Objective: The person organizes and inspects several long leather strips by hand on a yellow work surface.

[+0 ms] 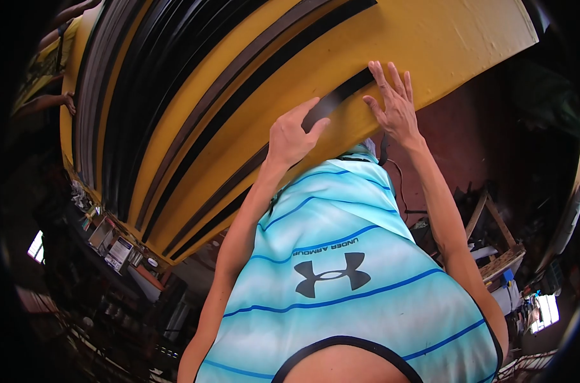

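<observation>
A long yellow table (430, 45) carries several black and dark grey strips running lengthwise. My left hand (294, 134) is over the strip nearest me, thumb and forefinger apart on either side of a greyish, blurred stretch of it. Nothing shows between those fingers. My right hand (394, 102) has its fingers spread, with the fingertips at the right end of the same black strip (351, 86). The palm side of the right hand is hidden, and it holds nothing visible.
At the far left, another person's hand (68, 102) rests by the table's edge. A wooden frame (494, 223) stands at the lower right. Boxes and papers (119, 252) lie beyond the table's lower left end. Dark reddish floor (450, 147) shows at right.
</observation>
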The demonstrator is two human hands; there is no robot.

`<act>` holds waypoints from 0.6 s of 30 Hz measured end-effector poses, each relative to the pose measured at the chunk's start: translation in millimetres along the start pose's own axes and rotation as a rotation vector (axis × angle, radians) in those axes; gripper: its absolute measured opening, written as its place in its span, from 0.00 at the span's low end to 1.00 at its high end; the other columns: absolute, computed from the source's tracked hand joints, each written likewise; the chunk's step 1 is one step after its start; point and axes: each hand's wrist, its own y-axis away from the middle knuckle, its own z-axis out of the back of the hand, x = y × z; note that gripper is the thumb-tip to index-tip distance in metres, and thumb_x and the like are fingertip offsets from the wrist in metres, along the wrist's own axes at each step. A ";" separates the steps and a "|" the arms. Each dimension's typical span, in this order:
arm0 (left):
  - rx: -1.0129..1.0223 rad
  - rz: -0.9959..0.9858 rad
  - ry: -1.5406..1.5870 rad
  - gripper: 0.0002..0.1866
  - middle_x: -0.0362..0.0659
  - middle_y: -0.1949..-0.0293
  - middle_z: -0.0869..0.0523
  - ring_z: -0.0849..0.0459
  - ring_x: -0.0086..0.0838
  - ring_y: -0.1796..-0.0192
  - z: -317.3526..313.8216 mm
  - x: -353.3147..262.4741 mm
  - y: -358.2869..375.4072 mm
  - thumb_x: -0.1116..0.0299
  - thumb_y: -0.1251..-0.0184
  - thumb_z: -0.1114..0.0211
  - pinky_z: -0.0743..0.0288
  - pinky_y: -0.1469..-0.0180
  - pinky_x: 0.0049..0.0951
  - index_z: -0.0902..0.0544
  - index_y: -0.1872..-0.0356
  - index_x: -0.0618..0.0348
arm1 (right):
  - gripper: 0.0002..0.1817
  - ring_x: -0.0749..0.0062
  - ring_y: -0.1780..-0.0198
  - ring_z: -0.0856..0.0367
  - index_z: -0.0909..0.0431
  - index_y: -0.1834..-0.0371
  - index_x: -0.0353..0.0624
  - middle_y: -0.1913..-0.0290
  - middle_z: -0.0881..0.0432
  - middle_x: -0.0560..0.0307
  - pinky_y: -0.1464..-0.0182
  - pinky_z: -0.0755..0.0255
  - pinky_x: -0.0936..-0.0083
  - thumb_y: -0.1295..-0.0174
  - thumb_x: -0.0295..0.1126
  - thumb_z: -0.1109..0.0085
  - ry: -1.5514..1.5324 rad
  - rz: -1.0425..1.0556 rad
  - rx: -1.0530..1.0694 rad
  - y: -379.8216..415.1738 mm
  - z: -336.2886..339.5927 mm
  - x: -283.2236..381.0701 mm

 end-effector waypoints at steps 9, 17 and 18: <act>0.209 0.387 0.378 0.19 0.39 0.67 0.13 0.18 0.18 0.66 21.0 12.6 18.7 0.62 0.26 0.30 0.25 0.62 0.19 0.17 0.45 0.68 | 0.34 0.62 0.15 0.51 0.47 0.15 0.68 0.18 0.40 0.78 0.15 0.69 0.52 0.23 0.53 0.52 0.044 -0.002 -0.064 1.6 -6.4 0.5; 0.140 0.480 0.303 0.15 0.39 0.78 0.14 0.22 0.18 0.76 27.9 -3.3 6.6 0.61 0.30 0.29 0.30 0.70 0.23 0.13 0.65 0.66 | 0.30 0.58 0.15 0.50 0.40 0.18 0.73 0.16 0.43 0.80 0.17 0.67 0.40 0.23 0.52 0.51 0.163 0.022 -0.092 3.1 -12.0 4.1; 0.143 0.478 0.303 0.15 0.39 0.78 0.14 0.22 0.18 0.76 29.3 -4.1 6.1 0.61 0.30 0.29 0.30 0.70 0.23 0.13 0.65 0.66 | 0.30 0.58 0.15 0.50 0.40 0.18 0.73 0.16 0.43 0.80 0.17 0.67 0.40 0.23 0.52 0.51 0.164 0.019 -0.092 3.3 -12.7 4.1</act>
